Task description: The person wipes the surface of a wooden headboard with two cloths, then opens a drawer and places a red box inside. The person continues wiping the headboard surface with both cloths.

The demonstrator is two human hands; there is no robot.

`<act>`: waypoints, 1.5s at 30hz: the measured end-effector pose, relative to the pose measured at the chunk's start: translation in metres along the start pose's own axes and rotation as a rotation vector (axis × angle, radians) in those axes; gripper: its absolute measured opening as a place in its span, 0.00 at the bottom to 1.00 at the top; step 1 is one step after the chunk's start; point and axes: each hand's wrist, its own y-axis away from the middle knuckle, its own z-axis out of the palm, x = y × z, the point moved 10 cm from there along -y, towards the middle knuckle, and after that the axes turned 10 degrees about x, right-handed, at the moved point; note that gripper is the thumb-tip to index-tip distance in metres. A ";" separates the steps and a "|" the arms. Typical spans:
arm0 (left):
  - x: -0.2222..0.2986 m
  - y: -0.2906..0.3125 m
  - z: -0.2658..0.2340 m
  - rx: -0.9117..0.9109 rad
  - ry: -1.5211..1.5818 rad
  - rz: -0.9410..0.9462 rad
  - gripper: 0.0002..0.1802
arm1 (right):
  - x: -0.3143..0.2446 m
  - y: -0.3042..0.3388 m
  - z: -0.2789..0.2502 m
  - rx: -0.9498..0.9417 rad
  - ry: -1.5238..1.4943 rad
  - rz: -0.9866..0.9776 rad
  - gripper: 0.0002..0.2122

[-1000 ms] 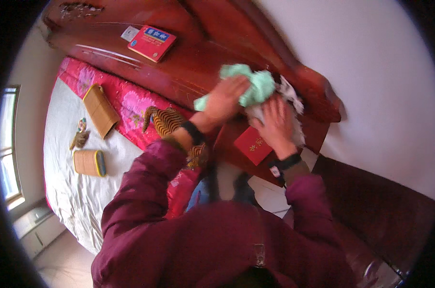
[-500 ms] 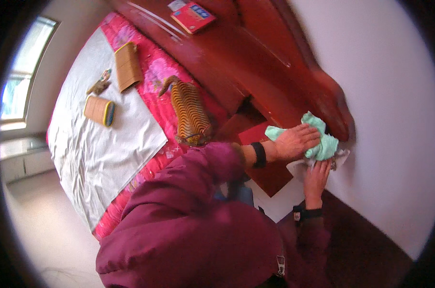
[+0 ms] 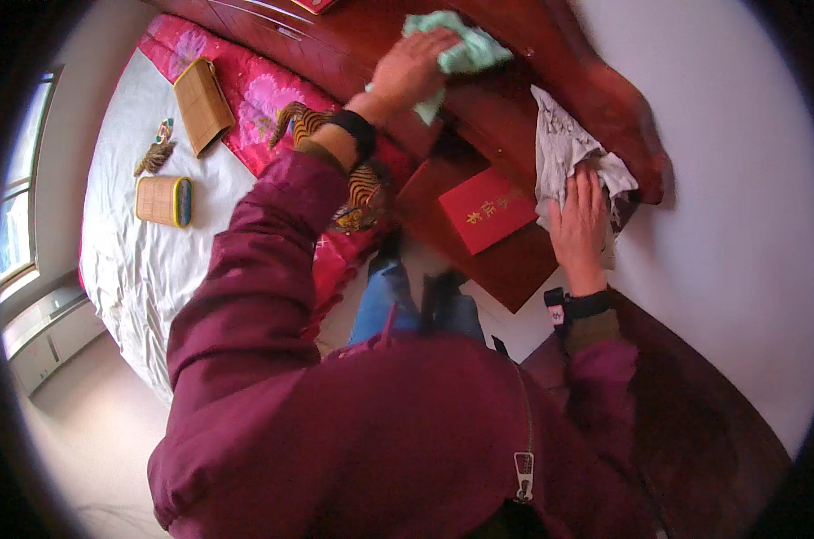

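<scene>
My left hand (image 3: 414, 70) is raised against the dark red wooden headboard (image 3: 362, 45), its fingers closed over a mint-green cloth (image 3: 474, 52). Lower and to the right, my right hand (image 3: 581, 225) presses its fingers onto a crumpled grey-white cloth (image 3: 558, 135). That cloth lies partly against the headboard's end and partly over the corner of a small brown wooden cabinet top (image 3: 514, 269). On this top, between my hands, rests a red booklet (image 3: 486, 212) with gold lettering. The left forearm partly hides a tiger-striped figure (image 3: 364, 187) on the bed.
A bed with a pink floral cover (image 3: 169, 40) and a white sheet (image 3: 119, 269) stands to the left. Two tan woven slatted pillows (image 3: 203, 106) and a small brown trinket (image 3: 155, 157) lie on it. A white wall (image 3: 721, 225) borders the right.
My left hand has carried the green cloth up and left along the headboard, away from the right hand. The booklet is now uncovered, and more of the grey-white cloth shows.
</scene>
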 end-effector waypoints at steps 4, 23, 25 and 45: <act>-0.067 0.002 -0.015 -0.006 -0.099 0.006 0.31 | -0.032 -0.040 0.022 0.038 0.011 -0.078 0.23; -0.128 0.029 0.007 -0.137 0.329 -0.227 0.40 | -0.195 -0.201 0.161 0.151 0.496 -0.703 0.17; -0.114 0.032 -0.006 -0.050 0.154 -0.202 0.48 | -0.177 -0.189 0.189 -0.271 0.500 -0.601 0.18; 0.003 0.006 0.021 -0.150 -0.220 -0.026 0.56 | -0.040 0.285 0.080 -0.287 -0.623 0.540 0.11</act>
